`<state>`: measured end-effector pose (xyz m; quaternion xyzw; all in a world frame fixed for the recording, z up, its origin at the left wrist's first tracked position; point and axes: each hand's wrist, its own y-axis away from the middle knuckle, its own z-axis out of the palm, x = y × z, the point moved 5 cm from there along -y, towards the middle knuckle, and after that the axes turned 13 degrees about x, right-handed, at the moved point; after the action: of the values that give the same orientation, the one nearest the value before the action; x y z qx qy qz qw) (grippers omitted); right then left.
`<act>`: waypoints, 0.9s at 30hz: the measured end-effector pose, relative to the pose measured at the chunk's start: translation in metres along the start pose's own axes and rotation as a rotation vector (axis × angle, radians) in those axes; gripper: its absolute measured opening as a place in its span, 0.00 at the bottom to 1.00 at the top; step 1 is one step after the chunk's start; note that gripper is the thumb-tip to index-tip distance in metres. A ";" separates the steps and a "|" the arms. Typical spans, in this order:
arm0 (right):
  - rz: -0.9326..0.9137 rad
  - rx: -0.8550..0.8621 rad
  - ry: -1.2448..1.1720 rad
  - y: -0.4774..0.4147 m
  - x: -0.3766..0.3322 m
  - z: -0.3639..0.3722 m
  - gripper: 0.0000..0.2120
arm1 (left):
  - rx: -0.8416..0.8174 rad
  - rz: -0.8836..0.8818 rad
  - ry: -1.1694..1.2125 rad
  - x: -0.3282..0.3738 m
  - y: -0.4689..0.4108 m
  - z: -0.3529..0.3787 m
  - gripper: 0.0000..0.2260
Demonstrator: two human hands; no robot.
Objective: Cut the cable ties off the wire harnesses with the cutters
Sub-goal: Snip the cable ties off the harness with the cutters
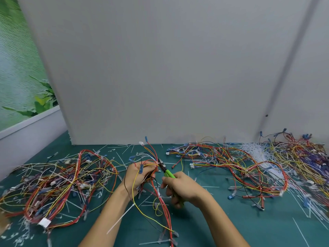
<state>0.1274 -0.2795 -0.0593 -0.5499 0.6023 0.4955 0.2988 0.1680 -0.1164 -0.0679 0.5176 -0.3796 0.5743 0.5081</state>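
We note a green mat [231,220] carrying a left pile [58,184] and a right pile [240,166] of harnesses, well apart. Between them our left hand [138,175] grips one wire harness [151,157], fingers curled round its bundle. Our right hand [181,188] clasps the green-handled cutters [166,171], tip at the wires beside the left fingers.

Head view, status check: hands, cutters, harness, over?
Left hand grips multicoloured wire harness. Right hand grips green-handled cutters, nose at the wires beside left fingers. Yellow wire loops over left wrist.
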 end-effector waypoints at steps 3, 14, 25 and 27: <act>0.014 -0.047 -0.030 0.004 -0.004 0.001 0.14 | -0.027 -0.001 -0.004 0.000 0.000 -0.001 0.03; 0.014 -0.053 0.125 0.010 -0.012 -0.005 0.17 | -0.106 0.019 -0.037 0.003 0.000 0.000 0.05; -0.012 0.067 0.238 0.007 -0.012 -0.005 0.15 | -0.099 0.073 -0.091 0.002 -0.004 -0.003 0.03; 0.005 0.072 0.221 0.007 -0.012 -0.006 0.16 | -0.101 0.072 -0.093 0.003 -0.003 -0.003 0.03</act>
<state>0.1244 -0.2817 -0.0450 -0.5885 0.6503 0.4108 0.2488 0.1708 -0.1126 -0.0661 0.5036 -0.4494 0.5478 0.4944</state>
